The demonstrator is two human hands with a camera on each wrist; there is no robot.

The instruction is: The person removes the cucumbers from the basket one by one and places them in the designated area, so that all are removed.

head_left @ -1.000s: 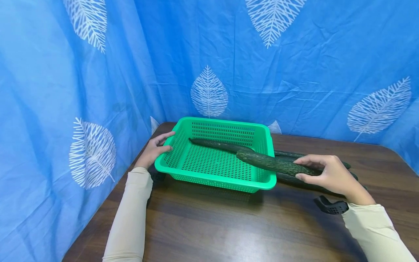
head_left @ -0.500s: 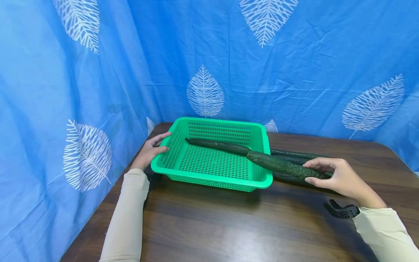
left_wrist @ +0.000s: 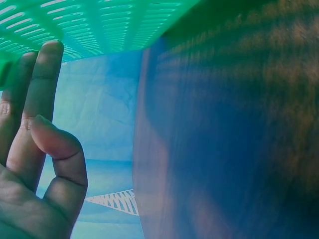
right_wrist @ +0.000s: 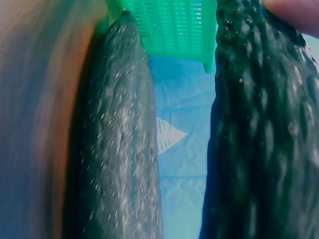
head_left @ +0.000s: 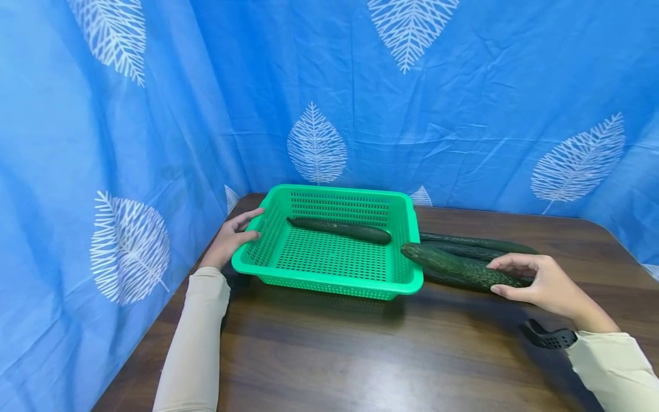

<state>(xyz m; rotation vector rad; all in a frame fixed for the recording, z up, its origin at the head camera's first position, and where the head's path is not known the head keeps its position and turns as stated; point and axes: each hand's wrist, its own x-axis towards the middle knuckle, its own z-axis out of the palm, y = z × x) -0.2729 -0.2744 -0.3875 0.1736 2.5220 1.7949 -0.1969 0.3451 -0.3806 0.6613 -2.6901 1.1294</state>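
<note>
A green plastic basket [head_left: 329,289] stands on the brown table, with one dark green cucumber [head_left: 340,229] lying inside along its far side. My left hand [head_left: 230,237] is at the basket's left end; in the left wrist view its straight fingers [left_wrist: 42,84] reach the slotted wall while the thumb is bent apart from it. My right hand [head_left: 538,283] holds a thick, bumpy cucumber [head_left: 453,268] between thumb and fingers near its right end. The held cucumber's left tip overlaps the basket's right rim in the head view. A fingertip [right_wrist: 294,15] presses it in the right wrist view.
More cucumbers [head_left: 479,240] lie on the table [head_left: 329,355] right of the basket, behind the held one. Another cucumber [right_wrist: 119,139] lies alongside it in the right wrist view. A blue curtain [head_left: 463,126] with white leaf prints closes off the back and left side.
My right hand has drawn the cucumber to the right, so its tip has gone from over the basket's inside to its right rim. The left hand stays at the basket; the head view has turned slightly right.
</note>
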